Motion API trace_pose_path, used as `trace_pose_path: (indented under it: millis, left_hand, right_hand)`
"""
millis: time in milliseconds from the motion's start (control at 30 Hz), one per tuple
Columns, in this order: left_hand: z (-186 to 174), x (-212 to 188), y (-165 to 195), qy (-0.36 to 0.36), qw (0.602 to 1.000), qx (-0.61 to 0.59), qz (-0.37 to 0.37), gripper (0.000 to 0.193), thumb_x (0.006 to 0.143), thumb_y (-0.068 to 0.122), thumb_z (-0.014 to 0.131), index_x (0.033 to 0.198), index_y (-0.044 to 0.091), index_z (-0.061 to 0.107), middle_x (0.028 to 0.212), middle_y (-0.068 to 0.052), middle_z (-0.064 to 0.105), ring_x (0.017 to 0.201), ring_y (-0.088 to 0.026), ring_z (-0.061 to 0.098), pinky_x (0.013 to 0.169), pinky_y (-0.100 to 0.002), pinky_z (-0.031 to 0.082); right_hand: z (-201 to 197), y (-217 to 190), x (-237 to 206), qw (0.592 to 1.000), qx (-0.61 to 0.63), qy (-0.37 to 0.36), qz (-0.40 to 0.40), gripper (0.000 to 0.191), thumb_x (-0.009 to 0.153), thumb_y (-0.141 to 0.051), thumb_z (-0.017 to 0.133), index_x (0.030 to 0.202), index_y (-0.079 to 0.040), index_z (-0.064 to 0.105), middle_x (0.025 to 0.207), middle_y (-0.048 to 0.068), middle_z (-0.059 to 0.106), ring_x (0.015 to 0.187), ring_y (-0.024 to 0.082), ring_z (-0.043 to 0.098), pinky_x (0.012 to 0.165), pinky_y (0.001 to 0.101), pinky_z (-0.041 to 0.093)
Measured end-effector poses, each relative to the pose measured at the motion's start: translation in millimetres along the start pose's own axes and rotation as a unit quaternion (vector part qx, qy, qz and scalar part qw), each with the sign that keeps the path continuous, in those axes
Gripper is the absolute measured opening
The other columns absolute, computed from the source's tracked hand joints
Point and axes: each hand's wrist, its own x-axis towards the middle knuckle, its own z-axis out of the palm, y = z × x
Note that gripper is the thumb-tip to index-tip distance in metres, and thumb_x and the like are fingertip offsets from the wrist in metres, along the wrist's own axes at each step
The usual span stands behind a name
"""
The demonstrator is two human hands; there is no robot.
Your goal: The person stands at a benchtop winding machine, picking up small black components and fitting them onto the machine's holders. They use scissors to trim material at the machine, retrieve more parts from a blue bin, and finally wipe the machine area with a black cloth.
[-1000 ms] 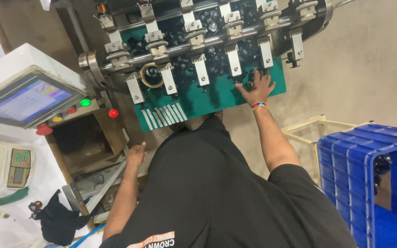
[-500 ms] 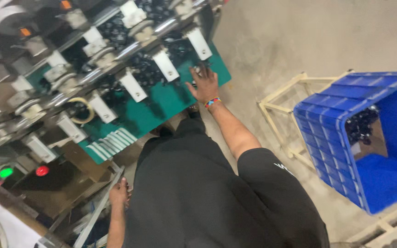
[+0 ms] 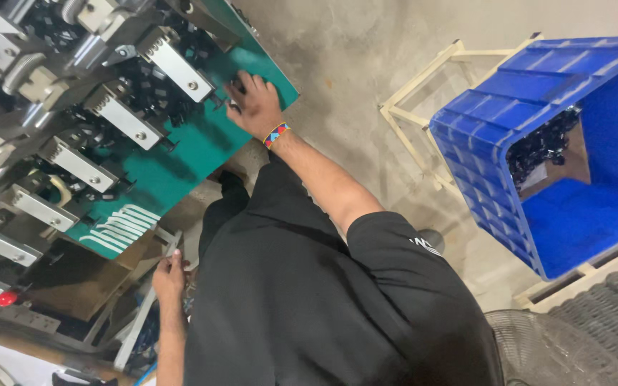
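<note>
My right hand [image 3: 254,106], with a beaded band at the wrist, lies palm down with fingers spread on the green machine panel [image 3: 180,168]. Its fingertips touch small black parts [image 3: 153,100] heaped under a row of silver clamp arms [image 3: 177,68]. My left hand [image 3: 169,275] hangs low beside my black shirt, fingers curled on a pale metal bar [image 3: 141,322] of the machine's frame.
A blue plastic crate [image 3: 481,164] holding a pile of black parts [image 3: 541,143] sits tilted on a cream metal stand [image 3: 413,121] at the right. A wire fan grille [image 3: 559,350] is at the bottom right. A red button [image 3: 5,297] is at the lower left. The floor is concrete.
The view has swung right and closer, bringing the blue crate further in. My right hand stays on the green panel. My left hand stays low by the frame.
</note>
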Motion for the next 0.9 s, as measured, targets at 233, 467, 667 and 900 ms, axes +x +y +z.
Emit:
trace_pose_path:
  millis: [233,467,667,900]
  left_hand:
    - [21,-20,-20,0.008,1.0,0.013,-0.003,0.045,0.101,0.045,0.064,0.1,0.0,0.072,0.085,-0.014,0.075,0.072,-0.021,0.071,0.068,-0.037,0.055]
    - [38,-31,-50,0.025,0.997,-0.029,-0.064,0.047,0.104,0.047,0.064,0.099,0.002,0.076,0.078,-0.018,0.07,0.071,-0.027,0.067,0.07,-0.04,0.053]
    - [41,-38,-61,0.053,0.968,-0.243,0.032,0.045,0.104,0.043,0.061,0.113,0.001,0.075,0.103,-0.011,0.077,0.098,-0.02,0.067,0.088,-0.032,0.052]
    - [24,-65,-55,-0.125,0.583,-0.799,0.077,0.072,0.101,0.064,0.039,0.152,0.014,0.046,0.13,-0.01,0.062,0.117,-0.021,0.063,0.1,-0.043,0.056]
  right_hand:
    - [-8,55,-3,0.873,0.421,-0.14,0.203,0.022,0.091,-0.024,0.078,0.109,-0.012,0.072,0.1,-0.002,0.074,0.091,0.01,0.067,0.081,0.0267,0.054]
    - [-35,99,-46,0.805,0.424,-0.189,0.37,0.015,0.095,-0.022,0.075,0.107,-0.013,0.072,0.091,-0.005,0.065,0.081,0.004,0.056,0.069,0.0221,0.046]
    - [7,-19,-61,0.837,0.336,-0.377,0.211,0.021,0.092,-0.024,0.075,0.107,-0.01,0.07,0.093,-0.002,0.066,0.085,0.01,0.058,0.077,0.0278,0.047]
    - [59,-278,-137,0.778,0.286,-0.512,-0.226,0.034,0.09,-0.031,0.078,0.112,-0.007,0.068,0.11,0.01,0.066,0.103,0.025,0.067,0.09,0.036,0.054]
